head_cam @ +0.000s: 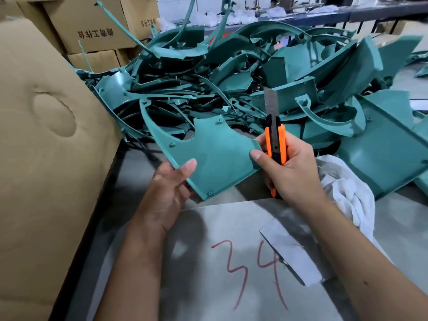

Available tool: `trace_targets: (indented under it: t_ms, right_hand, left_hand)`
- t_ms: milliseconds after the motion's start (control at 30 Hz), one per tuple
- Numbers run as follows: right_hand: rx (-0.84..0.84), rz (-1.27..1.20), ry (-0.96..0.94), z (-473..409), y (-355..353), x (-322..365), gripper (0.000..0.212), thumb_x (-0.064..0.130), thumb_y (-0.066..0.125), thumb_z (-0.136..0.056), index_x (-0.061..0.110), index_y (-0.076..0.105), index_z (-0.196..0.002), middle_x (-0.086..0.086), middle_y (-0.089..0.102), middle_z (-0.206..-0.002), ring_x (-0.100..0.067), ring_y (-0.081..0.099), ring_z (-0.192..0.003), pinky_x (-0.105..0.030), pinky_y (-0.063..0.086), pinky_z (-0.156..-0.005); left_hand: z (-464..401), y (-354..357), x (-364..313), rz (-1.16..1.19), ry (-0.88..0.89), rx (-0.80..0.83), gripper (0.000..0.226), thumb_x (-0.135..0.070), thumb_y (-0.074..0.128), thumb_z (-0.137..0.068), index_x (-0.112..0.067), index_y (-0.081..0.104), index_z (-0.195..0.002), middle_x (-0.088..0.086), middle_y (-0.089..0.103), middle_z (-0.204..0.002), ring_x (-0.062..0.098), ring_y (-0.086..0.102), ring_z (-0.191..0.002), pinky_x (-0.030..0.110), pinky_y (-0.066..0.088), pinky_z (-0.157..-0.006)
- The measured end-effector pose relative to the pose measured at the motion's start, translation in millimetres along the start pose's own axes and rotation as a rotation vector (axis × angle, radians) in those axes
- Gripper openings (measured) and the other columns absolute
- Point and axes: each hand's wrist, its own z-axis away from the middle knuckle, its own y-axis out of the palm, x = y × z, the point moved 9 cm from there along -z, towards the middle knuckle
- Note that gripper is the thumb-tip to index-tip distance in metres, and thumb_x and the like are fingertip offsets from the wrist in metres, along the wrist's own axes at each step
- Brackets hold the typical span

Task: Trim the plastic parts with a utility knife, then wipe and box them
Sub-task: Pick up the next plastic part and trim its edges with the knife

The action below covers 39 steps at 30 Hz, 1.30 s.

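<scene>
Left hand (169,188) grips teal part (215,154); right hand (291,167) holds knife (274,135).

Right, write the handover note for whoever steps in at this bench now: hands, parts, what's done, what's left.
Left hand grips the lower left edge of one teal plastic part, held up over the table.
Right hand holds the orange utility knife, blade out and pointing up, thumb pressing the part's right edge.
Pile of teal parts sits behind, apparently untrimmed. White cloth lies to the right of the right hand. Big cardboard box stands to the left.
Done: one part picked up; whether it is trimmed cannot be told.
Left: trim, wipe, box it, then work through the pile.
</scene>
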Motion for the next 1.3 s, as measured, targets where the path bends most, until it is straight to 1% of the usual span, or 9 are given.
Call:
trace_targets:
  t_ms: [100,233,333,500,633,933,1000,1200,1300]
  right_hand:
    - [-0.011,0.135,-0.062,2,2,5,0.008,0.03,0.072,-0.098,0.028,0.065,-0.097,-0.002,0.058,-0.069,-0.02,0.053,-0.057,-0.035,0.05,-0.056]
    - [-0.103,0.304,-0.191,6,-3,17,0.032,0.035,0.05,-0.107,0.014,0.052,-0.084,0.004,0.045,-0.067,-0.012,0.044,-0.062,-0.027,0.036,-0.059]
    - [0.059,0.297,-0.343,15,17,34,0.034,0.036,0.046,-0.108,0.021,0.046,-0.077,0.015,0.039,-0.066,0.001,0.041,-0.059,-0.013,0.029,-0.059]
    - [0.314,0.249,-0.416,28,52,44,0.035,0.051,0.04,-0.109,0.039,0.04,-0.076,0.018,0.031,-0.061,-0.002,0.037,-0.051,-0.015,0.023,-0.055]
    - [0.328,0.272,-0.42,27,46,39,0.048,0.052,0.042,-0.108,0.025,0.042,-0.069,0.011,0.031,-0.058,-0.008,0.036,-0.049,-0.021,0.024,-0.052]
    - [-0.176,0.481,-0.406,15,-3,37,0.04,0.037,0.049,-0.107,0.033,0.03,-0.071,0.018,0.025,-0.056,0.002,0.034,-0.05,-0.018,0.023,-0.055]
    - [-0.084,0.466,-0.47,20,6,40,0.037,0.041,0.047,-0.107,0.033,0.034,-0.074,0.022,0.028,-0.061,0.004,0.036,-0.053,-0.016,0.025,-0.056]
    - [0.308,0.599,-0.466,31,64,30,0.043,0.052,0.05,-0.103,0.019,0.055,-0.076,0.01,0.044,-0.063,-0.016,0.046,-0.054,-0.037,0.041,-0.052]
    - [0.229,0.652,-0.358,24,51,20,0.046,0.057,0.043,-0.103,0.022,0.052,-0.074,0.011,0.044,-0.058,-0.016,0.045,-0.05,-0.032,0.034,-0.052]
  left_hand:
    - [3,-2,-4,-0.143,0.101,-0.167,0.031,-0.011,0.078,-0.076,-0.027,0.081,-0.102,0.005,0.078,-0.112,0.025,0.076,-0.101,0.038,0.062,-0.076]
    - [9,-4,-25,-0.13,0.285,-0.355,0.038,-0.029,0.087,-0.066,-0.035,0.08,-0.102,-0.001,0.077,-0.116,0.022,0.073,-0.111,0.045,0.056,-0.098]
    - [16,-2,-28,-0.064,0.305,-0.437,0.052,-0.033,0.089,-0.065,-0.02,0.072,-0.112,0.001,0.077,-0.117,0.022,0.073,-0.11,0.047,0.056,-0.099]
    - [21,10,-35,0.065,0.321,-0.448,0.036,-0.021,0.081,-0.079,-0.022,0.065,-0.111,-0.005,0.078,-0.11,0.017,0.075,-0.104,0.03,0.061,-0.08]
    - [23,18,-48,0.151,0.356,-0.388,0.022,-0.014,0.073,-0.089,-0.02,0.073,-0.109,-0.002,0.079,-0.11,0.016,0.075,-0.102,0.027,0.061,-0.075]
    - [18,-10,-43,0.32,0.292,-0.506,0.04,-0.012,0.069,-0.094,-0.01,0.062,-0.133,0.006,0.074,-0.124,0.02,0.072,-0.112,0.03,0.061,-0.078]
    - [14,-24,-37,0.371,0.24,-0.565,0.042,-0.012,0.069,-0.095,-0.007,0.06,-0.135,0.009,0.073,-0.125,0.02,0.073,-0.11,0.029,0.061,-0.073]
    - [8,-30,-15,0.319,0.15,-0.602,0.041,-0.004,0.068,-0.094,-0.002,0.062,-0.134,0.014,0.074,-0.12,0.018,0.077,-0.092,0.031,0.063,-0.067]
    - [4,-26,-8,0.316,0.108,-0.548,0.038,-0.005,0.068,-0.094,-0.001,0.063,-0.131,0.014,0.075,-0.118,0.023,0.075,-0.103,0.036,0.064,-0.079]
